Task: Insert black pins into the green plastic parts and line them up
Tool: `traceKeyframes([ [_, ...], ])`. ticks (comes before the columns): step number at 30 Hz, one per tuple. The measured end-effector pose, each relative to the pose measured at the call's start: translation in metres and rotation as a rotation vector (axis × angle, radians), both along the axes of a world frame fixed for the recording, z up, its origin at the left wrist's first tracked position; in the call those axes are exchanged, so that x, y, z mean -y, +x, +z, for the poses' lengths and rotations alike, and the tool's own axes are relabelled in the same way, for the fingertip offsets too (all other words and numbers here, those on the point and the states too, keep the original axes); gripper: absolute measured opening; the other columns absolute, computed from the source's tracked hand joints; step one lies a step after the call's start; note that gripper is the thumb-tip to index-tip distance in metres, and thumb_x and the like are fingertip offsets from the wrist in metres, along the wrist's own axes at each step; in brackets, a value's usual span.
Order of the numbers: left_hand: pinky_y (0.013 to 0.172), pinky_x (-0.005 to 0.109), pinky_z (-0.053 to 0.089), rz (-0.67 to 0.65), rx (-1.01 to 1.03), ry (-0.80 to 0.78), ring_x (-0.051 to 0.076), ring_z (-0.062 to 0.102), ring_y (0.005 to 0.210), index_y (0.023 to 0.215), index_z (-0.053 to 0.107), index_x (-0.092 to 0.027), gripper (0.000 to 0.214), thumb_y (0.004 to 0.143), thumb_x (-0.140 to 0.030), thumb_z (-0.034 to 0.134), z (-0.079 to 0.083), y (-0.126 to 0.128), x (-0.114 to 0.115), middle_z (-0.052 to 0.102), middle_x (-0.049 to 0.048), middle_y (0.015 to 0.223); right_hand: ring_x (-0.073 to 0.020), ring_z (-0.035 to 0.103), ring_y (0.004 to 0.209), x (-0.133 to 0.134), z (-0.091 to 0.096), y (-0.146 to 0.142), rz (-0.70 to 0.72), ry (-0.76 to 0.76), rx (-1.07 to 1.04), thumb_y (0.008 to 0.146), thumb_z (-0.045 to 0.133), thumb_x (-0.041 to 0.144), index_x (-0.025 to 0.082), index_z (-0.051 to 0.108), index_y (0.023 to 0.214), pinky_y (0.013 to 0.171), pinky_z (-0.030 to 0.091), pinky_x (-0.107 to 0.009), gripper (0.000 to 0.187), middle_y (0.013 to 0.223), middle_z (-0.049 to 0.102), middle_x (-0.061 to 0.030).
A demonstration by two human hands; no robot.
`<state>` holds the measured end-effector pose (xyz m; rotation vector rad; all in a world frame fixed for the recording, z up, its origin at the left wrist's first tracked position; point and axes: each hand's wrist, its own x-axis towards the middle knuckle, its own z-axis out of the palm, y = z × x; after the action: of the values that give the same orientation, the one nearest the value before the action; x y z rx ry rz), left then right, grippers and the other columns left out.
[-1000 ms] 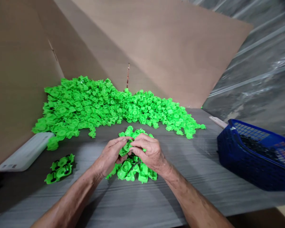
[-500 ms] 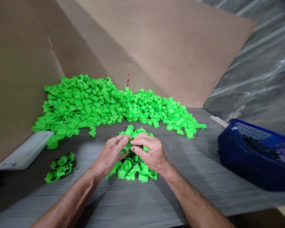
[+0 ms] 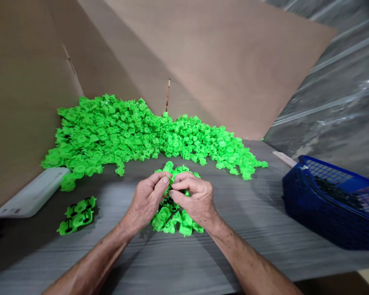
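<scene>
My left hand [image 3: 146, 201] and my right hand [image 3: 193, 199] meet above a small heap of bright green moulded plastic parts [image 3: 175, 221]. Between the fingers of both hands I hold a green part with some black on it [image 3: 170, 193], mostly hidden by my fingers. Behind them lies a large pile of the same green parts [image 3: 126, 137]. To the left, a few green parts joined with black pieces [image 3: 76, 216] rest on the table.
The grey wood-grain table [image 3: 221, 250] carries a white plastic box [image 3: 33, 192] at the left and a blue mesh basket [image 3: 327, 200] with dark contents at the right. Cardboard sheets [image 3: 221, 69] rise behind the pile, with plastic sheeting [image 3: 335, 102] at the upper right.
My hands have closed in around the held part, so less of it shows. The view has shifted slightly, and the piles and basket have not visibly moved.
</scene>
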<state>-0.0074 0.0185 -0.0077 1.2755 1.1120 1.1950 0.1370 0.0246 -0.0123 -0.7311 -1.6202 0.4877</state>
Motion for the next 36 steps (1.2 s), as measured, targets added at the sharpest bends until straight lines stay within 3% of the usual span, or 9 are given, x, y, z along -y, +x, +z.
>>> traceKeyframes([
  [5, 0.046, 0.019, 0.032, 0.044, -0.019, 0.066, 0.009, 0.036, 0.054, 0.096, 0.07, -0.017, 0.035, 0.08, -0.047, 0.059, -0.002, 0.002, 0.003, 0.05, -0.002, 0.064, -0.0104, 0.056, 0.059, 0.003, -0.002, -0.005, 0.062, -0.214, -0.168, 0.062, 0.068, 0.008, 0.019, 0.069, 0.06, 0.052, 0.041, -0.022, 0.012, 0.069, 0.062, 0.0006],
  [9, 0.045, 0.018, 0.032, 0.066, -0.005, 0.076, 0.009, 0.037, 0.054, 0.089, 0.072, -0.017, 0.03, 0.08, -0.044, 0.06, -0.004, 0.004, 0.003, 0.051, -0.0018, 0.062, -0.0109, 0.055, 0.061, 0.002, -0.006, -0.007, 0.126, -0.34, -0.263, 0.057, 0.07, 0.008, 0.02, 0.069, 0.056, 0.055, 0.042, -0.024, 0.012, 0.069, 0.061, 0.0011],
  [12, 0.048, 0.017, 0.037, 0.07, 0.064, -0.011, 0.009, 0.043, 0.058, 0.087, 0.072, -0.018, 0.03, 0.079, -0.045, 0.061, -0.001, 0.006, 0.004, 0.057, 0.0001, 0.07, -0.0125, 0.057, 0.066, -0.001, -0.008, -0.006, 0.185, -0.402, -0.314, 0.055, 0.076, 0.009, 0.02, 0.069, 0.055, 0.061, 0.045, -0.025, 0.013, 0.068, 0.061, 0.001],
  [16, 0.06, 0.017, 0.048, 0.037, 0.213, -0.202, 0.011, 0.054, 0.075, 0.091, 0.073, -0.02, 0.032, 0.076, -0.047, 0.067, 0.009, 0.006, 0.005, 0.063, 0.0027, 0.095, -0.0141, 0.059, 0.071, -0.005, -0.007, -0.003, 0.185, -0.365, -0.28, 0.056, 0.078, 0.013, 0.021, 0.071, 0.06, 0.062, 0.047, -0.026, 0.011, 0.078, 0.064, -0.0014],
  [18, 0.059, 0.017, 0.048, 0.037, 0.27, -0.268, 0.01, 0.057, 0.074, 0.095, 0.072, -0.022, 0.033, 0.074, -0.046, 0.069, 0.013, 0.004, 0.005, 0.062, 0.0018, 0.103, -0.0136, 0.06, 0.069, -0.005, -0.007, -0.001, 0.173, -0.366, -0.266, 0.057, 0.077, 0.014, 0.02, 0.072, 0.063, 0.059, 0.047, -0.026, 0.01, 0.086, 0.064, -0.003],
  [22, 0.041, 0.014, 0.034, 0.044, 0.363, -0.289, 0.008, 0.057, 0.056, 0.09, 0.065, -0.022, 0.029, 0.07, -0.042, 0.073, 0.014, 0.003, 0.002, 0.059, -0.0024, 0.084, -0.0128, 0.06, 0.067, -0.006, -0.008, -0.001, 0.145, -0.378, -0.269, 0.058, 0.078, 0.017, 0.019, 0.071, 0.064, 0.057, 0.047, -0.025, 0.008, 0.083, 0.065, -0.0031],
  [25, 0.037, 0.015, 0.027, -0.046, 0.434, -0.244, 0.007, 0.049, 0.045, 0.084, 0.059, -0.019, 0.031, 0.068, -0.041, 0.075, 0.011, 0.002, 0.001, 0.054, -0.0041, 0.066, -0.0108, 0.057, 0.06, -0.007, -0.007, -0.001, 0.111, -0.389, -0.282, 0.059, 0.076, 0.018, 0.019, 0.07, 0.062, 0.055, 0.045, -0.024, 0.007, 0.078, 0.065, -0.0017],
  [30, 0.043, 0.018, 0.036, -0.196, 0.493, -0.217, 0.007, 0.048, 0.048, 0.102, 0.056, -0.019, 0.051, 0.06, -0.027, 0.083, 0.009, 0.001, 0.002, 0.056, -0.0047, 0.061, -0.0128, 0.059, 0.065, -0.009, -0.006, 0.001, 0.054, -0.367, -0.3, 0.059, 0.076, 0.02, 0.019, 0.067, 0.062, 0.055, 0.046, -0.023, 0.01, 0.076, 0.065, -0.0017],
  [36, 0.039, 0.016, 0.03, -0.13, 0.467, -0.175, 0.005, 0.042, 0.043, 0.097, 0.062, -0.016, 0.043, 0.065, -0.036, 0.082, 0.009, -0.001, -0.003, 0.053, -0.0056, 0.055, -0.0109, 0.057, 0.061, -0.013, -0.003, 0.01, 0.099, -0.321, -0.176, 0.067, 0.073, 0.024, 0.019, 0.072, 0.074, 0.054, 0.046, -0.024, 0.008, 0.077, 0.064, -0.0017],
])
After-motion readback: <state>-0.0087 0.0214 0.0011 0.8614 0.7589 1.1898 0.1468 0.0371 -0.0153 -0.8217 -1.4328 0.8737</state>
